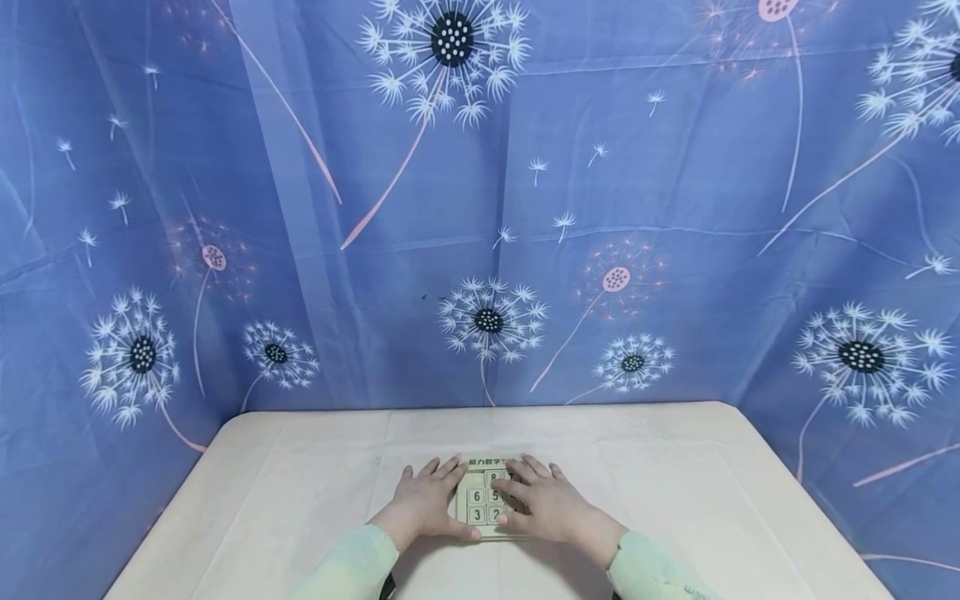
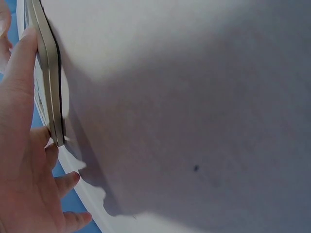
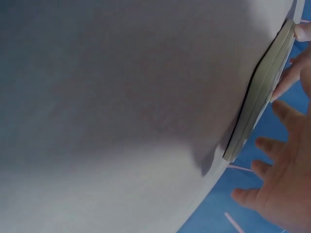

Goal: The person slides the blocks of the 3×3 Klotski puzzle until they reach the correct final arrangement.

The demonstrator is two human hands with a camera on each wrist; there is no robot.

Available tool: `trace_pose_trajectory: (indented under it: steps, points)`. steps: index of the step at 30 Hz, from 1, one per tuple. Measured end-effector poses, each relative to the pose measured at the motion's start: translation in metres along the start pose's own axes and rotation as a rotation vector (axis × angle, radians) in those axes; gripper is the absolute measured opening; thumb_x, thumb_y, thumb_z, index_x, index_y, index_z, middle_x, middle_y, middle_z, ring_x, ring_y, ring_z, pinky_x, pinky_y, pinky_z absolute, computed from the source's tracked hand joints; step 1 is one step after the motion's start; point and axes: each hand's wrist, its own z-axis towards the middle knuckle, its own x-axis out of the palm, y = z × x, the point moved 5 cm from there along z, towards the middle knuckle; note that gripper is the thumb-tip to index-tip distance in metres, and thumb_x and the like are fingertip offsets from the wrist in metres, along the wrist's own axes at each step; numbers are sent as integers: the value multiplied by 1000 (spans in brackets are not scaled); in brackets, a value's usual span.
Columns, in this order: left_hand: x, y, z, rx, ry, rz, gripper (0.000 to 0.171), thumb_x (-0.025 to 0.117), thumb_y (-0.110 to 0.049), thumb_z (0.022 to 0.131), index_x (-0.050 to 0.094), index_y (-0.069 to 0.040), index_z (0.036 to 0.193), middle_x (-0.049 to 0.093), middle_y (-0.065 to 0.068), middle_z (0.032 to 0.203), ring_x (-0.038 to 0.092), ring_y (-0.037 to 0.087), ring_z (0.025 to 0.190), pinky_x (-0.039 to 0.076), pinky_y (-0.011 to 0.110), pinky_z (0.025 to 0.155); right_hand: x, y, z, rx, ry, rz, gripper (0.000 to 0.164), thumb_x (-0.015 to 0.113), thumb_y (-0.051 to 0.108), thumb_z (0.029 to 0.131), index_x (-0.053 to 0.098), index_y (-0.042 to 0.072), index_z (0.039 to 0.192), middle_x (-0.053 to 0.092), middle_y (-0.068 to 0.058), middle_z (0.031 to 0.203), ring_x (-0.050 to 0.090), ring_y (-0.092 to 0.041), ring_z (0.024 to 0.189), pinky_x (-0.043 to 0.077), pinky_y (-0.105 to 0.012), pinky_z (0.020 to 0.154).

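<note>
A pale green number slide puzzle (image 1: 477, 533) lies flat on the table, its lettered edge on the far side. Black-numbered square tiles fill its frame, with a gap at the far left of the grid. My left hand (image 1: 427, 504) holds the puzzle's left side, thumb at the near edge and fingers at the far corner; the left wrist view shows the thumb on the rim of the puzzle (image 2: 53, 82). Over the right side spreads my right hand (image 1: 551, 504), index finger and thumb touching the tiles, other fingers extended. It covers some right-hand tiles.
A cream-covered table (image 1: 322, 467) with rounded far corners carries the puzzle near its front. Blue curtains (image 1: 405, 350) printed with dandelions stand behind it and along both sides.
</note>
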Motion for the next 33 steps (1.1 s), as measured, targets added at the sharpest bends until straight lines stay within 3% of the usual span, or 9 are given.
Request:
trace_pose_trajectory:
  steps: [13, 33]
  points:
    - [1, 1, 2, 3, 1, 25, 110, 77, -77, 70, 44, -16, 156, 43, 3, 165, 43, 38, 150, 34, 69, 120, 0, -2, 4, 49, -4, -6, 60, 61, 56, 96, 61, 17, 142, 48, -19, 158, 40, -47, 149, 33, -78, 113]
    - [3, 2, 4, -1, 15, 14, 111, 78, -77, 69, 44, -17, 156, 42, 3, 165, 41, 38, 151, 32, 70, 120, 5, -2, 10, 60, 6, -5, 56, 60, 57, 97, 61, 26, 143, 48, -17, 159, 38, -45, 150, 32, -78, 115]
